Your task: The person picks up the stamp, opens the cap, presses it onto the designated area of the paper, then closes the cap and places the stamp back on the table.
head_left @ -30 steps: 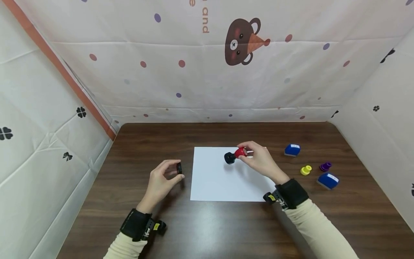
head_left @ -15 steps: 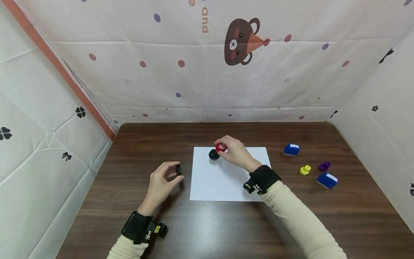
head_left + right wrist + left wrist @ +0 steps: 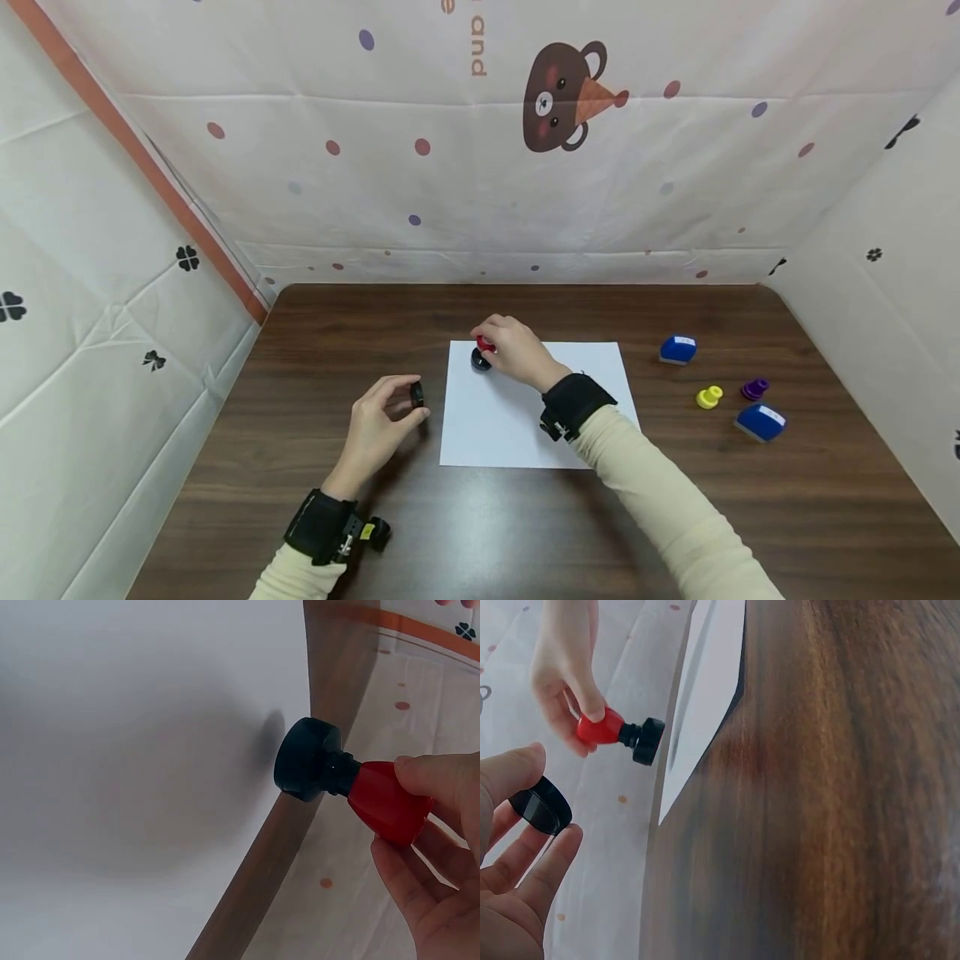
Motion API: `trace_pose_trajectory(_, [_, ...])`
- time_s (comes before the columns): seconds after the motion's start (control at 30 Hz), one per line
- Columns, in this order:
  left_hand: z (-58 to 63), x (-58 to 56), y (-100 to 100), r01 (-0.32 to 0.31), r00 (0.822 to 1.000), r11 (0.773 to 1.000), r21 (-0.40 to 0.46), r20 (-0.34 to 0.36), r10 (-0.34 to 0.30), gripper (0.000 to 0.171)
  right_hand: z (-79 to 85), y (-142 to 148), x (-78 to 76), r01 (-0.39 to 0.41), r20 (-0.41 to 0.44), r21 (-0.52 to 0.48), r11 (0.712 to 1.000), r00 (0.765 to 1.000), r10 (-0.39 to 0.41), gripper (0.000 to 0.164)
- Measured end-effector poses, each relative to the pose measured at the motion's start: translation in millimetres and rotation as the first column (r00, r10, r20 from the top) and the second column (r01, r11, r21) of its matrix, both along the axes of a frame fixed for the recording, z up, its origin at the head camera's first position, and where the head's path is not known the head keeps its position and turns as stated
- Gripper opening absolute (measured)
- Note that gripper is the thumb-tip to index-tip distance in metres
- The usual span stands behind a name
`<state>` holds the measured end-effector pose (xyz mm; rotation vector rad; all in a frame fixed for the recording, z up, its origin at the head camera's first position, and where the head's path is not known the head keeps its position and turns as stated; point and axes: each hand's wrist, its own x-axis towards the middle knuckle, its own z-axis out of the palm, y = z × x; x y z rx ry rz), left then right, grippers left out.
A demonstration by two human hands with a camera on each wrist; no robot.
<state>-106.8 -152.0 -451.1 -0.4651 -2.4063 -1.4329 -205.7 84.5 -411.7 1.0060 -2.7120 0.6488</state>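
Note:
My right hand pinches a hand stamp by its red handle, thumb on one side and fingers on the other. The stamp's round black base points down at a white sheet of paper, close over its far left corner, and casts a small shadow there. Left of the sheet, my left hand holds a round black cap on edge between thumb and fingertips. In the left wrist view the cap's hollow side partly shows, and the stamp appears beyond it.
On the right of the brown wooden table stand two blue stamps with pale bases, a yellow peg-shaped piece and a purple one. A printed white cloth hangs around the back and sides.
My right hand has carried the stamp leftward across the paper from its right part to the far left corner, tilting the base downward. My left hand with the cap has hardly moved.

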Motion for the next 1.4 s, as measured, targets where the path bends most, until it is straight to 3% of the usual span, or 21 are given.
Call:
trace_pose_trajectory(0.33, [2.1,-0.4,6,-0.012,1.000,1.000,-0.003,0.013,0.012,0.047,0.0,-14,-0.8,-0.052,-0.051,0.046,0.998,0.997,0.054,0.029])
trace_pose_trajectory(0.67, [1.3,-1.5,8,-0.003,1.000,1.000,0.000,0.002,0.003,0.047,-4.7,-20,0.8,-0.048,-0.035,0.097,0.994,0.998,0.052,0.030])
trace_pose_trajectory(1.4, [-2.8,-0.7,9,-0.005,1.000,1.000,-0.012,0.006,0.005,0.046,-11.4,-25,-0.8,-0.003,-0.002,0.035,0.999,1.000,0.003,0.026])
